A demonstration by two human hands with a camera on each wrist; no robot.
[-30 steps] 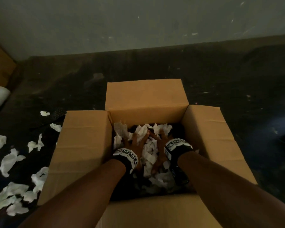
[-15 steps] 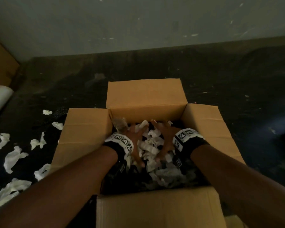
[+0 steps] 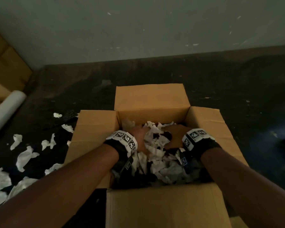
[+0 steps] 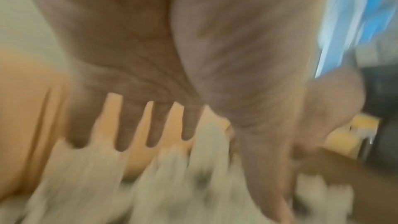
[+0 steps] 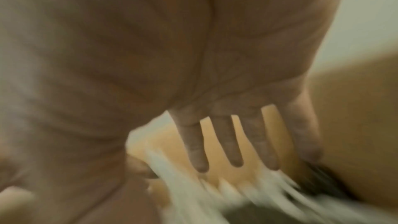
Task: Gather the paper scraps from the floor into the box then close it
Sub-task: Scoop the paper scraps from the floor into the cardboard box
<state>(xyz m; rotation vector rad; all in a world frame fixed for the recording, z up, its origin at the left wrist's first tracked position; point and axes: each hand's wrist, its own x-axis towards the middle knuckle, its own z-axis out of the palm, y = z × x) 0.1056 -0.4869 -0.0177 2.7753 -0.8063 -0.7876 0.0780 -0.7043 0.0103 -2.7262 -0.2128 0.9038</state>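
Observation:
The open cardboard box (image 3: 92,129) stands on the dark floor, its four flaps spread out. A heap of white paper scraps (image 3: 156,143) lies inside it. Both hands are down in the box on that heap. My left hand (image 3: 138,137) is at the heap's left side and my right hand (image 3: 175,135) at its right, scraps bunched between them. The blurred left wrist view shows straight, spread fingers (image 4: 127,125) above scraps (image 4: 172,185). In the right wrist view the fingers (image 5: 234,142) are likewise straight over scraps (image 5: 193,193). Neither hand grips anything.
Many loose scraps (image 3: 25,157) lie on the floor left of the box. A white roll (image 3: 7,109) and stacked cardboard (image 3: 5,69) sit at the far left by the wall. Dark floor runs behind and right of the box.
Both hands have shifted a little toward the far wall of the box and slightly apart. The scraps between them have been stirred and bunched up.

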